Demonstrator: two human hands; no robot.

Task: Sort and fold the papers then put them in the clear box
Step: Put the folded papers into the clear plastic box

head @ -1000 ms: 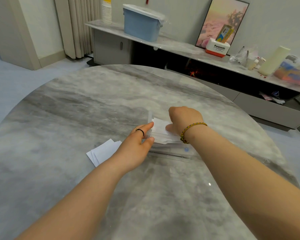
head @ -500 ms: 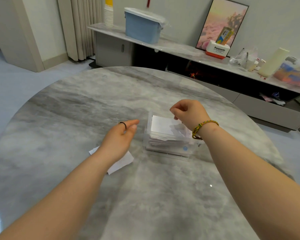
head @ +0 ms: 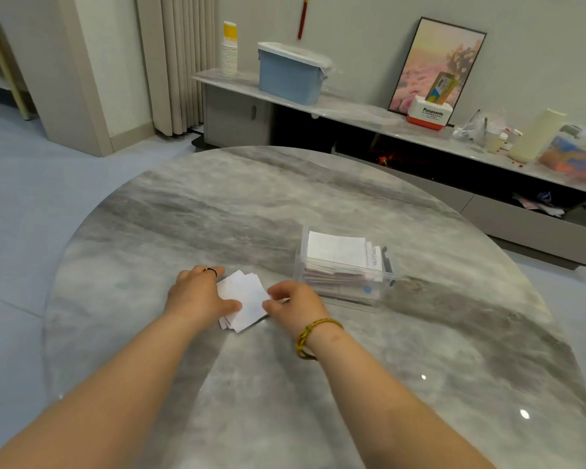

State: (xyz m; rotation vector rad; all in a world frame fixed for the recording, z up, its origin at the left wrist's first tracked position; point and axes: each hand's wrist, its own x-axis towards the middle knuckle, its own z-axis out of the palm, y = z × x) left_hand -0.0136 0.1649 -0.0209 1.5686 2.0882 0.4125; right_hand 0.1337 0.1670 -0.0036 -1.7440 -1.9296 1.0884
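The left grip [head: 197,296] lies spread flat on the loose papers [head: 249,301], about midway between the table's [head: 285,204] near and far edges. The right grip [head: 295,302] pinches their right edge. There is one fanned pile of at least three sheets. Lifted by that edge alone, the sheets may slide apart on the glossy top. Farther right stands one clear box [head: 379,292], nearly full, so added folds could spill over.

A glossy, polished, grey-veined stone-like finish is shown by the table [head: 318,198], thin matt white paper is seen in the papers [head: 247,299], and smooth transparent plastic in the clear box [head: 347,297].
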